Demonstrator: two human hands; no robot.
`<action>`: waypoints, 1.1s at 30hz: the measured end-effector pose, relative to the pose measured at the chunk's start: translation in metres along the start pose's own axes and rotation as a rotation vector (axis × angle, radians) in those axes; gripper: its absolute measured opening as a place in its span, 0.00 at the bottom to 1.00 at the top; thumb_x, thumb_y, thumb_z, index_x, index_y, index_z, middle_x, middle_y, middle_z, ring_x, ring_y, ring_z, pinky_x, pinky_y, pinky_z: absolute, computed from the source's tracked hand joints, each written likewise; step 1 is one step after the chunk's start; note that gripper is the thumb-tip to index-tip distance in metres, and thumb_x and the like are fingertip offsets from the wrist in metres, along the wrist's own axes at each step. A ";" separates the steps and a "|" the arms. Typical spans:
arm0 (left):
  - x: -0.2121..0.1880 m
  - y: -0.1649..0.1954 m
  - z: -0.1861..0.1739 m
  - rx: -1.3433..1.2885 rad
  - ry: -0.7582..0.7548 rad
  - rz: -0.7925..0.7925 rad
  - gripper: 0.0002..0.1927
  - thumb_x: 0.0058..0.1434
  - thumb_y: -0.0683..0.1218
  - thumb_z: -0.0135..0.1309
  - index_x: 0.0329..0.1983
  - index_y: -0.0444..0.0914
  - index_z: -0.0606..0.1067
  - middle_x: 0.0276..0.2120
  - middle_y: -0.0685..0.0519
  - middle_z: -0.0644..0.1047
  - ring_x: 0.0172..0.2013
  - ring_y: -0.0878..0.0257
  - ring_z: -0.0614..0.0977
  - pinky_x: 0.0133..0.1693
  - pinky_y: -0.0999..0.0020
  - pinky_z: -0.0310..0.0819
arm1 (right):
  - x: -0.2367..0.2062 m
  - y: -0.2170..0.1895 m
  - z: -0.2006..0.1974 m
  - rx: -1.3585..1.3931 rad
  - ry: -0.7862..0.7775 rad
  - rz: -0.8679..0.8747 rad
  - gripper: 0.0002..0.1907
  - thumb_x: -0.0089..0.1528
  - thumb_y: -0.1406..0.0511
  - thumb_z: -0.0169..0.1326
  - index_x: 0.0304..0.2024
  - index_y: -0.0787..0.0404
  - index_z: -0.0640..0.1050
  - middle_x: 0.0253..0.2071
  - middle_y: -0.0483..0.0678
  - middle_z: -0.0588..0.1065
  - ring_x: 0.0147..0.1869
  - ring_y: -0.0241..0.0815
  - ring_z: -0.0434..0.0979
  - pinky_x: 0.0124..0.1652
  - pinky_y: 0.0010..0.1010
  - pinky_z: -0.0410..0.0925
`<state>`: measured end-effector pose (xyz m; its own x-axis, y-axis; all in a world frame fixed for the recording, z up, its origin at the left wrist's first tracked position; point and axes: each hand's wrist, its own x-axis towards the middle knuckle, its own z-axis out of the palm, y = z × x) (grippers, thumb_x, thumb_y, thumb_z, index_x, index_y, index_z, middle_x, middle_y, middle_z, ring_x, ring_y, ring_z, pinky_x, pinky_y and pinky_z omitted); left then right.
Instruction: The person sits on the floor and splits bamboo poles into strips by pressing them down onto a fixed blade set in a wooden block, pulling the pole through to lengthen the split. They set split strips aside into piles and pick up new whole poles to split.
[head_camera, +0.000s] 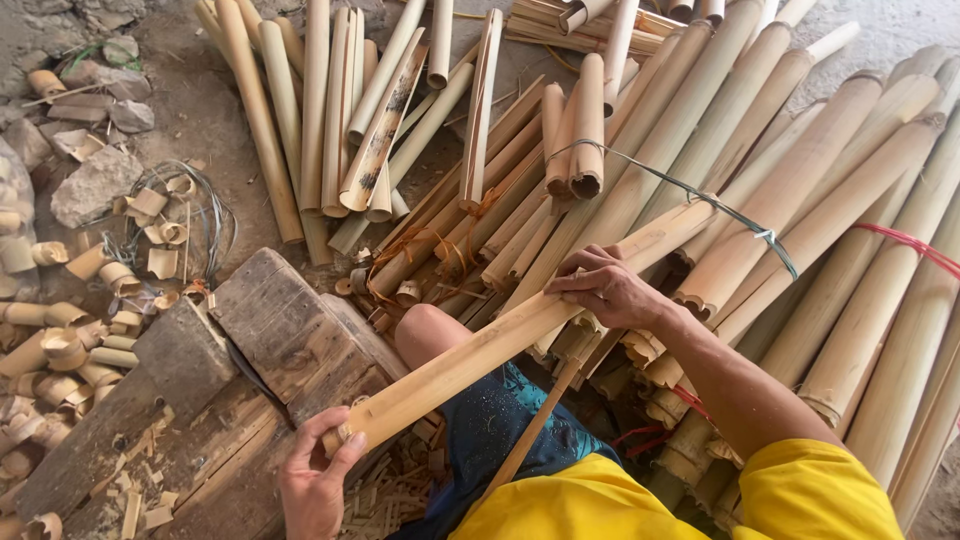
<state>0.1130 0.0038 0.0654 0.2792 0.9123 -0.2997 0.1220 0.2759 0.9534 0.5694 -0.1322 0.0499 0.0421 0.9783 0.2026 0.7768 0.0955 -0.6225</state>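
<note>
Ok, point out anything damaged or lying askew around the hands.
The bamboo piece held by the left hand and right hand is split open lengthwise. Cut bamboo rings and chips lie scattered beside the wooden block; a wire coil lies loose among them.

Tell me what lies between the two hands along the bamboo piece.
In the head view, between the left hand and right hand runs only the split bamboo length itself, crossing above a bare knee.

An outdoor bamboo workshop: tied bamboo bundles, a worn wooden chopping block, offcut rings on dirt ground.
</note>
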 end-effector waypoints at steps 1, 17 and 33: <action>-0.002 0.005 0.007 0.121 0.013 0.053 0.16 0.55 0.37 0.62 0.48 0.37 0.80 0.45 0.47 0.81 0.44 0.58 0.83 0.44 0.64 0.85 | 0.000 0.001 -0.002 0.008 -0.030 -0.003 0.17 0.61 0.61 0.62 0.54 0.45 0.84 0.51 0.40 0.78 0.58 0.40 0.75 0.64 0.43 0.59; 0.067 -0.005 0.046 0.893 0.326 0.923 0.33 0.65 0.58 0.61 0.70 0.50 0.64 0.68 0.45 0.67 0.70 0.46 0.66 0.72 0.38 0.51 | 0.156 -0.057 0.022 -0.665 -0.413 -0.042 0.39 0.43 0.58 0.70 0.55 0.55 0.72 0.50 0.47 0.77 0.58 0.47 0.77 0.56 0.41 0.70; 0.172 -0.010 0.014 1.125 0.404 0.562 0.43 0.59 0.62 0.59 0.71 0.38 0.60 0.66 0.39 0.61 0.68 0.42 0.59 0.70 0.44 0.43 | 0.318 -0.067 0.129 -0.774 -0.614 -0.012 0.36 0.45 0.58 0.65 0.56 0.51 0.72 0.54 0.48 0.79 0.58 0.50 0.80 0.56 0.42 0.74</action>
<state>0.1731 0.1536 0.0035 0.2734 0.8987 0.3429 0.8578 -0.3891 0.3360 0.4501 0.1966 0.0584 -0.1318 0.9246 -0.3575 0.9809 0.1737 0.0876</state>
